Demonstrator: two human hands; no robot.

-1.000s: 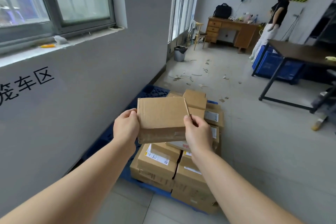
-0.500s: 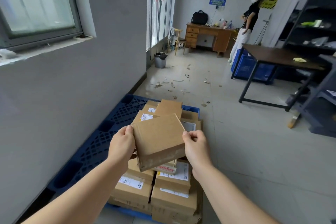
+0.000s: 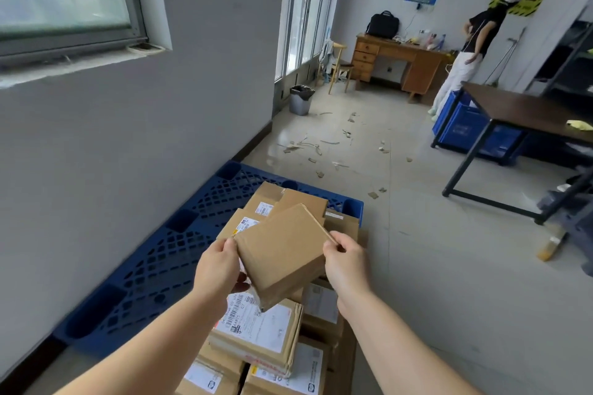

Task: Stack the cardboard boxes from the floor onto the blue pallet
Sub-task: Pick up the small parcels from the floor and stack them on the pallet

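Both hands hold one flat, plain brown cardboard box (image 3: 282, 253) in the air above the pile on the pallet. The left hand (image 3: 218, 266) grips its left edge, thumb on the top face and fingers curled underneath. The right hand (image 3: 346, 260) pinches the right corner between thumb and fingers. The box is tilted and turned cornerwise, and its lowest corner points down just over a white shipping label on the top of the stacked brown cardboard boxes (image 3: 256, 337). Whether that corner touches the label cannot be told. Those boxes, many with white labels, sit in several layers on the right half of the blue plastic lattice pallet (image 3: 154, 266), which lies on the pale tiled floor (image 3: 433, 266) against the grey wall; the pallet's left half shows bare grid. Further off, scraps of cardboard and tape (image 3: 321, 144) are scattered on the floor near a grey waste bin (image 3: 300, 99). Beyond them a wooden surface with drawers (image 3: 401, 58) carries a black bag (image 3: 382, 23), with a wooden chair (image 3: 340, 66) beside it. Another person in a black top and white trousers (image 3: 471, 48) stands at the far wall. A dark brown surface on black metal legs (image 3: 529, 112) stands to the right, and a blue plastic crate (image 3: 465, 128) lies under it.
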